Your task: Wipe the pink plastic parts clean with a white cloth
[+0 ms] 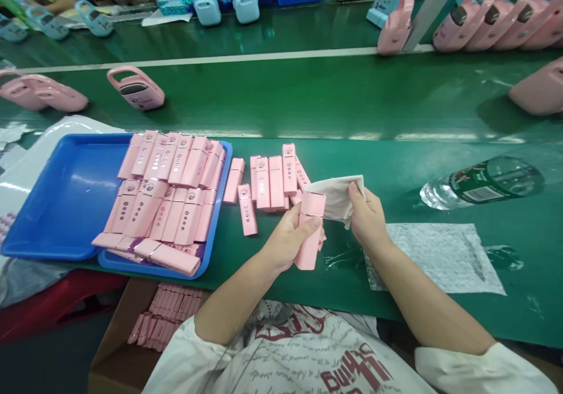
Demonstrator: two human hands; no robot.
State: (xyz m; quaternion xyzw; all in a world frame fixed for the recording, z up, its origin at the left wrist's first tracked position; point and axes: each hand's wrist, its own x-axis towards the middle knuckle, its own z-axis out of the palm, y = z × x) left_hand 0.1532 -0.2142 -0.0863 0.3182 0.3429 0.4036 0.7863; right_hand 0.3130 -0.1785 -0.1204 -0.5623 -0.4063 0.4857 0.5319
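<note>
My left hand [288, 238] is closed around a pink rectangular stick-shaped device [311, 230], held upright with its thumb across the front. My right hand [367, 215] pinches the edge of a pale grey cloth [336, 197], which stretches across to the back of the device's upper part. Just beyond my left hand, several more pink devices [276, 182] lie on the green table, some overlapping. One pink device [247, 209] lies apart, nearer to me. Whether the cloth touches the device's back is hidden.
A blue tray [165, 272] at left holds stacked pink devices, overlapping another blue tray [57, 206]. A cardboard box [112, 335] below contains more. At right lie a plastic bottle [484, 180] and a white foam sheet [440, 259]. Handled pink cases [143, 92] stand beyond; people sit opposite.
</note>
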